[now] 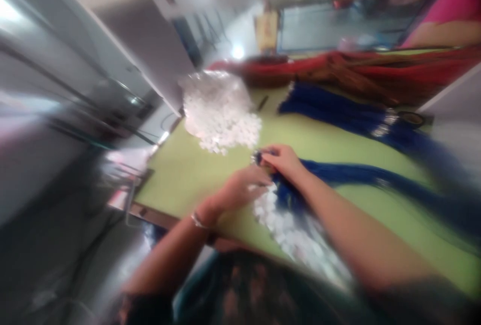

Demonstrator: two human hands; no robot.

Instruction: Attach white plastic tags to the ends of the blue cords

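My right hand is closed with a pinch at the end of a bundle of blue wires, which trails off to the right across the table. Close beside it, my left hand has its fingers drawn together near the same wire ends; what they hold is too blurred to make out. Just below both hands lies a long row of small white pieces, partly under my right forearm. Beyond the hands, a clear plastic bag spills a heap of small white pieces onto the table.
On the yellow-green tabletop, a second blue wire bundle lies farther back. Red and brown strands stretch along the far side. A grey post stands at the left corner. At the upper right, a person's pink sleeve shows.
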